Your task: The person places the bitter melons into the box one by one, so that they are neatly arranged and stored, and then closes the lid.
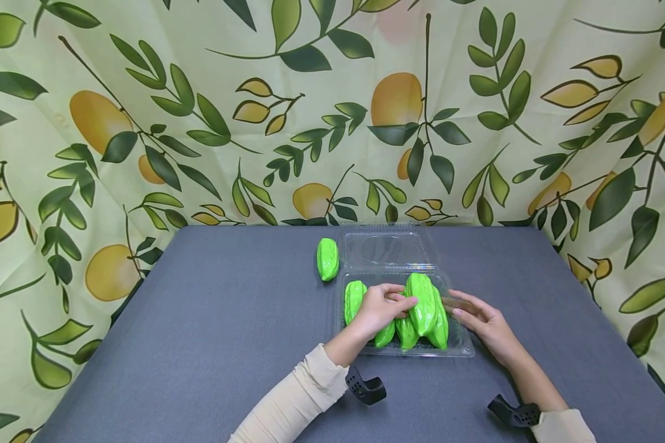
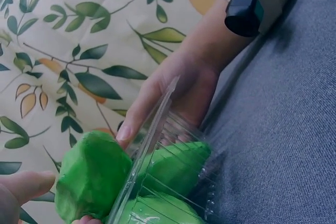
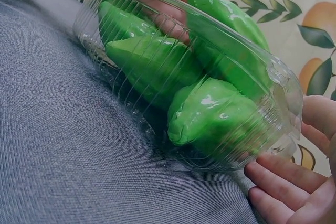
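Observation:
Bright green ridged starfruit lie in a clear plastic clamshell box [image 1: 343, 335], its lid [image 1: 385, 246] folded back. My left hand [image 1: 378, 311] reaches over the box and pinches the uppermost starfruit [image 1: 422, 304] between thumb and fingers; the left wrist view shows this starfruit [image 2: 94, 177] above the box rim. At the right end of the box is my right hand [image 1: 486, 329], its fingers [image 3: 286, 182] extended along the clear side wall. Under the held fruit, other starfruit [image 3: 155, 66] show through the wall. My left forearm and hand partly cover the fruit in the head view.
One more starfruit [image 1: 327, 259] lies on the grey tabletop [image 1: 227, 307], left of the lid. A fabric backdrop [image 1: 332, 123] printed with leaves and fruit hangs behind the table. Each wrist bears a black strapped device [image 1: 366, 387].

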`<state>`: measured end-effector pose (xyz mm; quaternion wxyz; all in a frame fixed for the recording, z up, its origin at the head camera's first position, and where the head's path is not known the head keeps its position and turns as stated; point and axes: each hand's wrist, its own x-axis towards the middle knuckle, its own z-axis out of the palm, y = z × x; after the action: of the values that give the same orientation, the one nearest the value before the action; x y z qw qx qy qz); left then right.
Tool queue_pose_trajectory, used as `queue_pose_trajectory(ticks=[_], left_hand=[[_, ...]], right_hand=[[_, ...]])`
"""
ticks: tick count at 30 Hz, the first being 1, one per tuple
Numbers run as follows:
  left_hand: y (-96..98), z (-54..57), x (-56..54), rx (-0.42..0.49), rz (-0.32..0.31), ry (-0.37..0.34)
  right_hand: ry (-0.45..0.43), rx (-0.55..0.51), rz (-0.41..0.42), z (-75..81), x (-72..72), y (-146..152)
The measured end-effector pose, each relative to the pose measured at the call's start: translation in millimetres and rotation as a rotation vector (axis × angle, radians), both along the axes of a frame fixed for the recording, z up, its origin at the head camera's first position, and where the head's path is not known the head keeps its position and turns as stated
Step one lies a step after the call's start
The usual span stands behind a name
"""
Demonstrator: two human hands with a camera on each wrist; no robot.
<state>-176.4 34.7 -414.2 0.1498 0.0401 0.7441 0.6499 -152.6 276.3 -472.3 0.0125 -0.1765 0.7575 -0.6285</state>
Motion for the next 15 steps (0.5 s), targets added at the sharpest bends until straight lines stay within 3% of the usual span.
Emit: queue_pose_trajectory(ticks=[15], left_hand=[[-12.4,5.0,-0.7,-0.015,-0.010,0.021]], right_hand=[[-0.002,-0.005,-0.003,0.6,0.6,-1]])
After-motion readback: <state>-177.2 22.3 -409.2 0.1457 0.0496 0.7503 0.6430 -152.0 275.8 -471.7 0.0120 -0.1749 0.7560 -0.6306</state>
